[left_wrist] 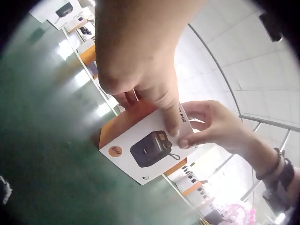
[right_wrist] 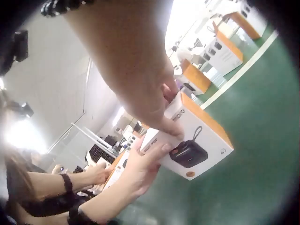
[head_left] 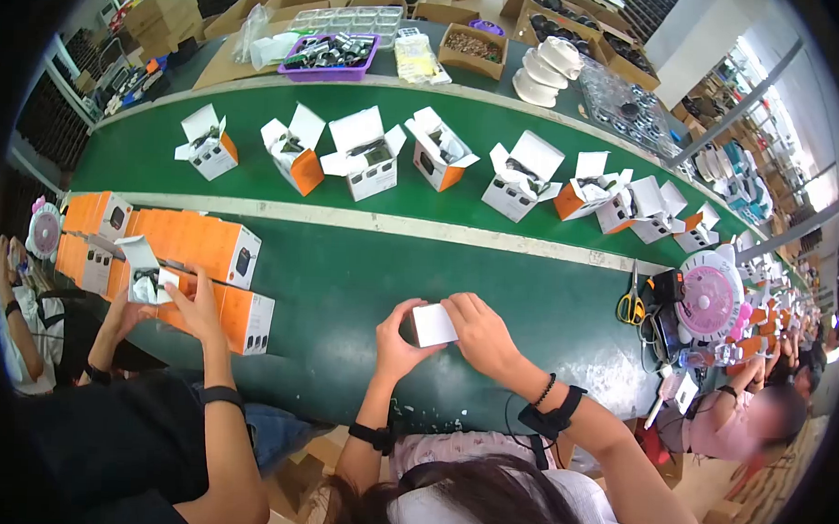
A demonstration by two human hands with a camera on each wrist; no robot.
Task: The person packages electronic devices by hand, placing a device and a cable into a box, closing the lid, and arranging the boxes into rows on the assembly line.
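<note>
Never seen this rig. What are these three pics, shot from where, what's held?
No robot: a person works bare-handed, wearing three cameras. The wide picture is from the head; the other two are from each wrist, close to that hand. The left hand and right hand together hold one small white-and-orange box picturing a dark gadget, above a green worktop. Farther back a row of open boxes sits on a green belt; closed orange boxes are stacked at the left, scissors lie at the right.
</note>
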